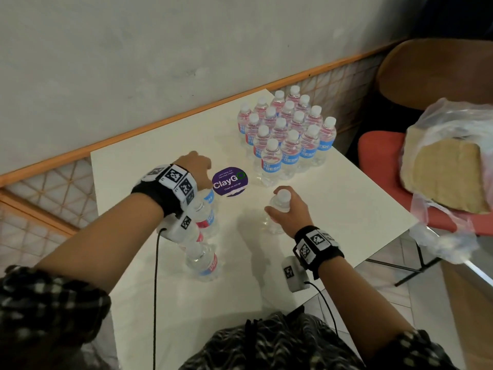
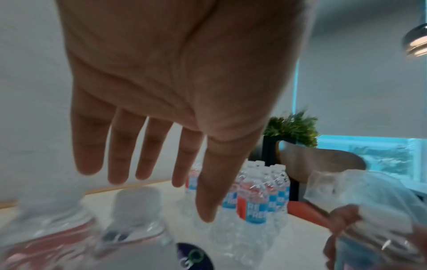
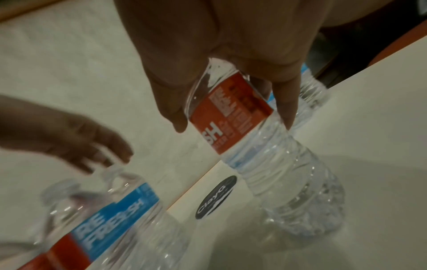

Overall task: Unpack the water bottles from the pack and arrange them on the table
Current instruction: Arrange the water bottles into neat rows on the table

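- Left hand (image 1: 196, 166) is held above the white square table (image 1: 160, 161), palm down; fingers (image 2: 117, 146) are spread and straight, nothing gripped.
- Three loose clear plastic water bottles with blue-and-red labels (image 1: 205, 209) are seen under and behind the left wrist, standing near the left table edge; upper parts are partly hidden by the wrist rig.
- Round purple "ClayGo" sticker (image 1: 230, 181) is stuck flat on the table, between the two hands.
- Right hand (image 1: 289, 209) is wrapped from above around the shoulder of one clear water bottle with a white cap (image 1: 278, 206); thumb and fingers are curled round it at the red label part. Bottle is upright; whether its base touches the table cannot be told.
- Packed cluster of upright white-capped water bottles (image 1: 286, 134) is set in tight rows at the far right corner of the table, apart from the held bottle.
- Crumpled clear plastic wrap (image 1: 448, 161) is lying on a red chair seat (image 1: 378, 150) right of the table.
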A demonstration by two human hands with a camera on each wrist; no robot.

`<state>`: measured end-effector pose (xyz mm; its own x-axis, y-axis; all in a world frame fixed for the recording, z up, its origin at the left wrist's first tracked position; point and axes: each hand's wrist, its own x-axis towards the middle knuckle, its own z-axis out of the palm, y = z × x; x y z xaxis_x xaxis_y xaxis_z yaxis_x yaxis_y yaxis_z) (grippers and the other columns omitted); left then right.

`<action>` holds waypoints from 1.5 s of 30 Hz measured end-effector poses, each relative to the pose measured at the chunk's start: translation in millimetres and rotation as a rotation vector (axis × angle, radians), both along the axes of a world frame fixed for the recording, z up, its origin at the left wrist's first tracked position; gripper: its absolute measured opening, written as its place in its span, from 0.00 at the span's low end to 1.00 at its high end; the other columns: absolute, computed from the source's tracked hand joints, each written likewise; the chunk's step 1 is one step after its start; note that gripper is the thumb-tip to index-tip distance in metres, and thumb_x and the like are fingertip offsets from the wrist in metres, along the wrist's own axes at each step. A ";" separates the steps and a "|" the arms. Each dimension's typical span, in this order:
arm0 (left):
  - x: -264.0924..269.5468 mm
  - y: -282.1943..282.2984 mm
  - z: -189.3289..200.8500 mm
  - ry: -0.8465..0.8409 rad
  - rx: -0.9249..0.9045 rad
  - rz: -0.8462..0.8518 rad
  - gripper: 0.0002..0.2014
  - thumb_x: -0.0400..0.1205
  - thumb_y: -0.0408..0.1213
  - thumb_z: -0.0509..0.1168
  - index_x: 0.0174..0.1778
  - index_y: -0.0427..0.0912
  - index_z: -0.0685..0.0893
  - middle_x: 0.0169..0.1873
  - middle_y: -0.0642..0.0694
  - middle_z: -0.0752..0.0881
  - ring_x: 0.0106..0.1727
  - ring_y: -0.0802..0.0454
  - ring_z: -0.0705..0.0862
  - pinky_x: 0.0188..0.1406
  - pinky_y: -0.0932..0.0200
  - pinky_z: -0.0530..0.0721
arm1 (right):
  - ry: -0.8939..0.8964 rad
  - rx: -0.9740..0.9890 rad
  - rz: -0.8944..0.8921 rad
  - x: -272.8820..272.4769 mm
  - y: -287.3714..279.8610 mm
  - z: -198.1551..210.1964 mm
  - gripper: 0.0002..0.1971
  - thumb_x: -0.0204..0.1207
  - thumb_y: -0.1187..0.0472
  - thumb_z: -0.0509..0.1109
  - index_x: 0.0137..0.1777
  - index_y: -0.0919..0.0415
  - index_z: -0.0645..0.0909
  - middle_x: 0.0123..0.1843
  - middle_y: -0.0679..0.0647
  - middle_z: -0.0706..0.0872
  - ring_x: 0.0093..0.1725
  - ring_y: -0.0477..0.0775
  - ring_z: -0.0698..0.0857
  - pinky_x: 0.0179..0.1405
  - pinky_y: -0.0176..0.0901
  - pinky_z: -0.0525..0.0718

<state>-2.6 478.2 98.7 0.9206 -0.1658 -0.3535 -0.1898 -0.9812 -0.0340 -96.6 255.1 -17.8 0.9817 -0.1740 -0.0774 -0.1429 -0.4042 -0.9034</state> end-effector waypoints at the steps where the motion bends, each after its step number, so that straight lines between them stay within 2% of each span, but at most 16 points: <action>1: 1.6 5.2 -5.1 0.048 0.020 0.007 0.27 0.78 0.46 0.69 0.73 0.44 0.73 0.70 0.40 0.74 0.69 0.41 0.76 0.62 0.52 0.76 | 0.001 -0.007 -0.031 2.6 -6.3 0.8 0.20 0.66 0.57 0.78 0.56 0.53 0.76 0.52 0.53 0.83 0.50 0.53 0.80 0.51 0.40 0.75; 4: 0.0 11.2 -17.0 0.072 0.053 -0.006 0.24 0.80 0.38 0.67 0.73 0.42 0.74 0.71 0.42 0.77 0.70 0.43 0.76 0.64 0.55 0.74 | -0.004 -0.007 -0.091 10.0 -23.5 1.5 0.19 0.66 0.57 0.78 0.53 0.51 0.74 0.50 0.50 0.83 0.49 0.53 0.81 0.50 0.40 0.75; 9: 1.9 4.2 -13.0 0.035 -0.045 -0.004 0.18 0.80 0.30 0.64 0.67 0.39 0.82 0.66 0.42 0.82 0.66 0.42 0.80 0.63 0.55 0.77 | -0.011 -0.012 -0.145 14.5 -40.0 -1.1 0.19 0.67 0.57 0.78 0.55 0.53 0.75 0.50 0.50 0.83 0.49 0.53 0.81 0.50 0.41 0.76; 13: 1.2 -5.5 -10.0 0.059 -0.099 -0.083 0.17 0.82 0.30 0.62 0.67 0.40 0.83 0.64 0.41 0.84 0.62 0.43 0.83 0.60 0.56 0.80 | -0.018 -0.015 -0.137 18.3 -41.6 -3.5 0.19 0.67 0.57 0.78 0.55 0.53 0.75 0.49 0.51 0.83 0.49 0.54 0.82 0.51 0.42 0.78; 17: 1.0 -14.1 -13.2 0.072 -0.193 -0.083 0.14 0.83 0.35 0.63 0.63 0.41 0.85 0.60 0.41 0.86 0.57 0.42 0.86 0.61 0.53 0.82 | -0.022 -0.004 -0.120 21.3 -43.7 -3.6 0.18 0.67 0.58 0.78 0.54 0.52 0.74 0.49 0.51 0.83 0.49 0.54 0.81 0.50 0.40 0.76; 24: -1.0 -42.3 -15.9 0.098 -0.217 -0.093 0.15 0.81 0.33 0.63 0.64 0.43 0.84 0.62 0.40 0.84 0.58 0.42 0.85 0.60 0.53 0.81 | -0.009 -0.002 -0.066 36.2 -56.4 -8.7 0.21 0.67 0.56 0.78 0.56 0.50 0.74 0.53 0.51 0.83 0.52 0.53 0.81 0.56 0.45 0.79; 27: -0.7 -59.3 -17.0 0.097 -0.254 -0.098 0.16 0.81 0.32 0.63 0.64 0.44 0.84 0.58 0.40 0.87 0.55 0.43 0.86 0.58 0.54 0.81 | -0.012 0.005 -0.032 45.8 -65.0 -8.6 0.21 0.67 0.56 0.78 0.57 0.50 0.74 0.54 0.51 0.82 0.52 0.52 0.81 0.56 0.44 0.78; 30: 1.3 -80.1 -17.7 0.097 -0.273 -0.111 0.16 0.81 0.34 0.63 0.64 0.45 0.84 0.57 0.41 0.87 0.57 0.43 0.85 0.58 0.55 0.80 | -0.021 0.020 0.001 52.6 -74.8 -7.8 0.20 0.67 0.58 0.78 0.57 0.51 0.74 0.53 0.50 0.82 0.52 0.52 0.81 0.55 0.42 0.77; 34: 5.3 -110.3 -18.9 0.060 -0.324 -0.102 0.14 0.82 0.37 0.63 0.64 0.46 0.84 0.56 0.40 0.87 0.58 0.42 0.83 0.56 0.57 0.77 | -0.027 0.025 0.047 63.8 -89.5 -5.4 0.19 0.66 0.58 0.78 0.54 0.50 0.74 0.51 0.50 0.82 0.51 0.53 0.81 0.57 0.49 0.82; 39: 11.6 -145.8 -22.7 0.024 -0.399 -0.078 0.14 0.83 0.37 0.61 0.64 0.46 0.83 0.54 0.38 0.87 0.57 0.42 0.84 0.59 0.54 0.78 | -0.051 0.041 0.100 81.3 -108.0 -7.7 0.19 0.66 0.58 0.78 0.54 0.49 0.74 0.52 0.49 0.83 0.52 0.53 0.82 0.58 0.55 0.83; 42: 14.3 -162.7 -24.4 -0.007 -0.430 -0.088 0.15 0.83 0.33 0.60 0.64 0.44 0.83 0.53 0.40 0.88 0.56 0.42 0.84 0.55 0.57 0.76 | -0.047 0.027 0.154 93.5 -117.4 -10.3 0.23 0.66 0.54 0.79 0.59 0.52 0.75 0.56 0.51 0.81 0.57 0.54 0.80 0.60 0.52 0.81; 45: 19.8 -172.6 -26.8 -0.036 -0.446 -0.097 0.15 0.83 0.33 0.59 0.63 0.45 0.84 0.54 0.39 0.88 0.55 0.41 0.84 0.55 0.55 0.77 | -0.059 -0.065 0.239 105.7 -126.3 -12.2 0.30 0.62 0.46 0.80 0.62 0.53 0.73 0.58 0.54 0.79 0.60 0.56 0.78 0.61 0.51 0.78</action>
<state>17.2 305.6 72.0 0.9037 -0.3807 -0.1957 -0.2883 -0.8792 0.3793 9.1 128.8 -29.9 0.9981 0.0606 -0.0147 0.0162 -0.4781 -0.8782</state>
